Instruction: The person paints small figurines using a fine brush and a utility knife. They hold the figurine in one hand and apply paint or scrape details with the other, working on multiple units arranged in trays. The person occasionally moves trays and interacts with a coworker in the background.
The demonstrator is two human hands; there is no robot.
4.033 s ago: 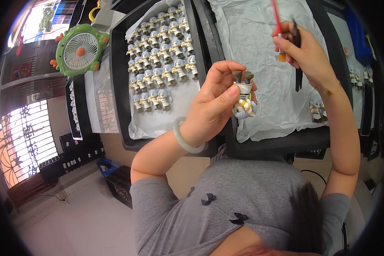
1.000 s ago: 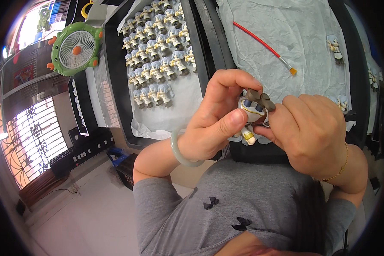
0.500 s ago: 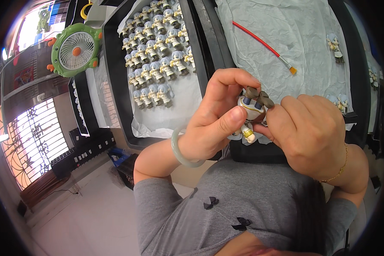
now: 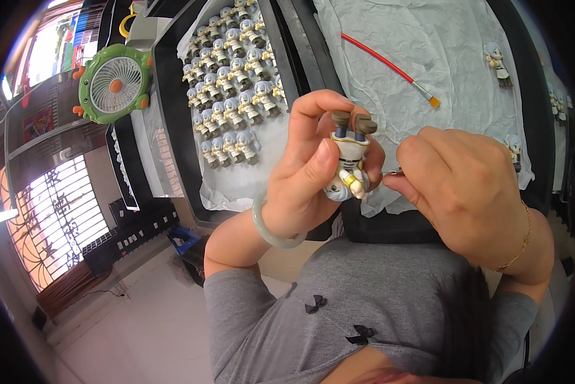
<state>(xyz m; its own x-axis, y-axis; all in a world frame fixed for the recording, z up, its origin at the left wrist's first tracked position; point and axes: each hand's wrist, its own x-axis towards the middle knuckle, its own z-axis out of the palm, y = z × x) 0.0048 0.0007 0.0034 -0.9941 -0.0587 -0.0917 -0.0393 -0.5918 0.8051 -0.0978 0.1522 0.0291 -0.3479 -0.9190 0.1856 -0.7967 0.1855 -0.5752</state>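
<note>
My left hand (image 4: 303,163) grips a small figurine (image 4: 350,153) upside down, its brown boots up and its pale-haired head at the bottom. The figurine wears a white outfit with yellow trim. Closed just to its right, my right hand (image 4: 463,192) pinches a thin metal tool (image 4: 393,172). Only a short tip of that tool shows, close to the figurine and my left fingertips; the rest is hidden in my fist. Whether the tip touches the figurine I cannot tell.
On the left, a black tray (image 4: 172,128) lined with white paper holds rows of similar figurines (image 4: 233,70). A red-handled brush (image 4: 390,64) lies on the papered right tray, with a figurine (image 4: 496,64) at its far right. A green fan (image 4: 115,83) stands at the far left.
The figurine has shifted left and now shows its front and head. My right hand has drawn away from its boots, and the metal tip has come into view.
</note>
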